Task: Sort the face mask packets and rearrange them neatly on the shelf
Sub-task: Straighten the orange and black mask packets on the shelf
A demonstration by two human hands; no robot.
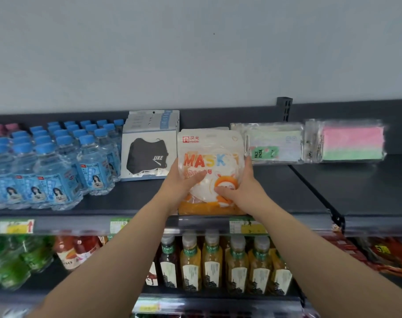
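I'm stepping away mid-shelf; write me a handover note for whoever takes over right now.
Left hand and right hand: both grip the orange MASK packet, held upright on the shelf.
Black mask packets stand to its left. The pastel FACE MASK packets and the pink-green packets stand to its right.
Done: those three groups look placed.
Left: settle the orange packet, let go, straighten the row.
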